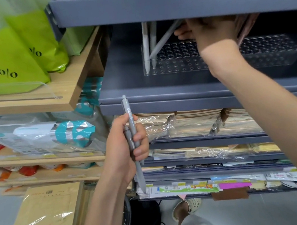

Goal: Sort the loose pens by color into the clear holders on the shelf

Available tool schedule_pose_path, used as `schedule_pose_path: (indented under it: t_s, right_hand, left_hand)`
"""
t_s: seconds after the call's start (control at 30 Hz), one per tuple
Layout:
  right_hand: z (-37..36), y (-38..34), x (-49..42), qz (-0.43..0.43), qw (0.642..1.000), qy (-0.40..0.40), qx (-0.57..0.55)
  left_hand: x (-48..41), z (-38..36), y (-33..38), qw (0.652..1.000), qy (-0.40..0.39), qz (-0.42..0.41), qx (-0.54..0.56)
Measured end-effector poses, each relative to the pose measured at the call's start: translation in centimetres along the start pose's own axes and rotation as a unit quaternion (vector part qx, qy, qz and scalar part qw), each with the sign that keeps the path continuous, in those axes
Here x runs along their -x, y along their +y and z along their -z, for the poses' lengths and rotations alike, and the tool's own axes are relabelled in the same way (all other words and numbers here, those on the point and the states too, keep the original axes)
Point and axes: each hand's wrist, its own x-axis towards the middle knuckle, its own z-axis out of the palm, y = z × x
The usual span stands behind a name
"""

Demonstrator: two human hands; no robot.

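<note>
While the left hand (127,145) waits low in front of the shelves, it is closed around two grey pens (135,144). They stand almost straight up and down, with the click ends on top and the tips pointing at the floor.

The clear holder (178,62) sits on the grey shelf (159,90), up and to the right of those pens. It is a tray full of small round holes. Three pale pens (147,47) already stand in its left end. Two are nearly upright and one leans to the right.

The right hand (211,33) is up at the holder, far nearer to it than the left hand. Its fingers curl around some pinkish pens (245,25) under the edge of the shelf above. That edge hides the fingertips, so how many pens it holds cannot be told.

The grey pens probably need to go up and to the right, tips down, to reach the holes. They already point the right way, so little turning seems needed. The low shelf above the holder leaves little room, so a pen may need to tilt to get in.

Green bags (6,57) on the left show big black print that reads "0%". Other labels on the lower shelves are too small to read.
</note>
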Motion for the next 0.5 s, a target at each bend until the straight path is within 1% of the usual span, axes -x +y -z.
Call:
schedule_pose_path:
  t_s: [0.07, 0.13, 0.23, 0.43, 0.5]
  right_hand:
    - [-0.2, 0.0, -0.5, -0.004, 1.000, 0.002, 0.010]
    - [-0.4, 0.0, -0.9, -0.025, 0.998, -0.001, 0.060]
    - [-1.0, -0.2, -1.0, -0.044, 0.986, -0.030, 0.158]
    - [-2.8, -1.3, -0.6, -0.046, 0.959, -0.079, 0.268]
    - [-3.1, -1.4, -0.4, -0.042, 0.953, -0.094, 0.283]
  left_hand:
    - [0.1, 0.2, 0.1, 1.000, 0.004, -0.012, -0.004]
    - [0.1, 0.4, 0.3, 0.999, 0.007, -0.027, -0.022]
    - [0.1, 0.6, 0.5, 0.998, 0.009, -0.035, -0.046]
    - [-0.1, 0.3, 0.4, 0.997, 0.008, -0.042, -0.064]
    - [-0.2, 0.3, 0.3, 0.997, 0.005, -0.041, -0.064]
